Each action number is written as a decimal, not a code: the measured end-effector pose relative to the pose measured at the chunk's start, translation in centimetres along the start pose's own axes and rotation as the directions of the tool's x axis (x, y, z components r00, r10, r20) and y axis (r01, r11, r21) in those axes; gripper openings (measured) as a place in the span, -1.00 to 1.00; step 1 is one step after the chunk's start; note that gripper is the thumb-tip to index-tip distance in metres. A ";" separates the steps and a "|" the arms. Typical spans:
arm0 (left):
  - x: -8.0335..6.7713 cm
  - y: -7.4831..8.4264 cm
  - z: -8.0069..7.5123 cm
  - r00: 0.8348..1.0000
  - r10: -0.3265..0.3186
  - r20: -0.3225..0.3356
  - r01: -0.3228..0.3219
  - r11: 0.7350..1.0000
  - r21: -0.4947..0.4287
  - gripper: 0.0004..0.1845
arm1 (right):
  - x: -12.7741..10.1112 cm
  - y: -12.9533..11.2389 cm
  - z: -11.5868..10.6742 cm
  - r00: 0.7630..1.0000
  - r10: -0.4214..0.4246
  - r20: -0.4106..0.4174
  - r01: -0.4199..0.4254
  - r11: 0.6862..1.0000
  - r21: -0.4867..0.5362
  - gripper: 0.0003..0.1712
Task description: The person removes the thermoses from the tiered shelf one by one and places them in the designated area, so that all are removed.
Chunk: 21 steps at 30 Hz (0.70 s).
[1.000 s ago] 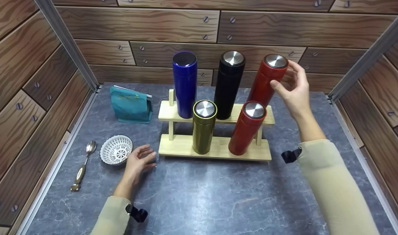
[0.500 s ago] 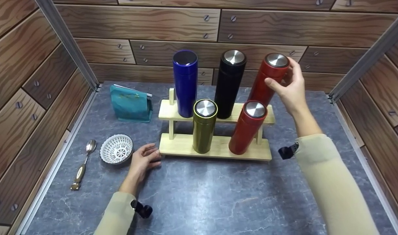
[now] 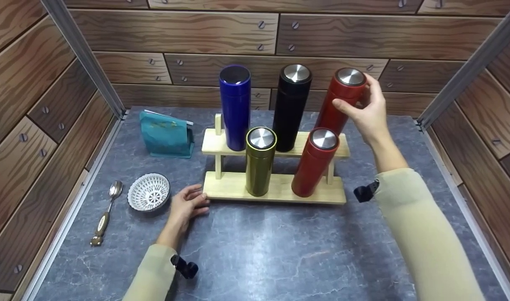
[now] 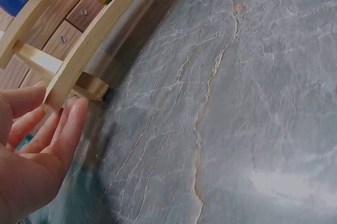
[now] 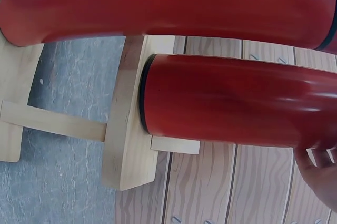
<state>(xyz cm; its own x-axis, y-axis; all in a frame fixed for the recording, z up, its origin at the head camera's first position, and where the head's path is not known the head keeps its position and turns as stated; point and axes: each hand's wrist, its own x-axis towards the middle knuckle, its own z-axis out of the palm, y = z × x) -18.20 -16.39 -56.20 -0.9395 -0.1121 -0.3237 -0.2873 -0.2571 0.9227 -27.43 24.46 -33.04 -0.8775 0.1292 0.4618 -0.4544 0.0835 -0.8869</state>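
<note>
My right hand (image 3: pixel 370 110) grips the rear red thermos (image 3: pixel 333 110) near its top, thumb in front and fingers behind. In the right wrist view the base of this rear red thermos (image 5: pixel 210 100) stands on the rack's upper shelf. My left hand (image 3: pixel 185 207) pinches the left end of the two-tier wooden rack (image 3: pixel 229 186), thumb on the lower board and fingers below it. A blue thermos (image 3: pixel 235 113) and a black thermos (image 3: pixel 291 113) share the upper shelf. On the lower shelf are a gold-green thermos (image 3: pixel 260 169) and a front red thermos (image 3: pixel 313 167).
A white woven-pattern bowl (image 3: pixel 149 192) sits left of my left hand, with a spoon (image 3: pixel 105 217) beyond it. Behind them stands a teal pouch (image 3: pixel 167 136). Wood-patterned walls (image 3: pixel 217 33) enclose the grey marbled table (image 3: pixel 271 251) at the back and sides.
My left hand has moved right, from beside the rack onto the end of its lower board. My right hand has closed in around the rear red thermos, its thumb coming across the front.
</note>
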 end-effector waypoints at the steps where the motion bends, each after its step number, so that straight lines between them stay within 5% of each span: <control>1: 0.1 0.0 0.0 1.000 0.000 -0.002 0.000 1.000 -0.002 -0.52 | 0.2 0.3 -0.1 1.000 0.002 -0.007 -0.002 1.000 -0.004 -0.20; 21: 0.6 -0.4 0.0 1.000 0.024 0.009 -0.024 0.999 -0.039 -0.49 | 0.0 -0.6 -4.6 0.988 -0.026 -0.153 0.025 1.000 -0.009 -0.22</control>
<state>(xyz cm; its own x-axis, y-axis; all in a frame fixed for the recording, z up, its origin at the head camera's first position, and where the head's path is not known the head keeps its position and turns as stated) -18.64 -16.38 -56.78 -0.9478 -0.1099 -0.2994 -0.2573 -0.2913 0.9214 -26.48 28.94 -32.38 -0.8318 0.2767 0.4813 -0.4746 0.0955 -0.8750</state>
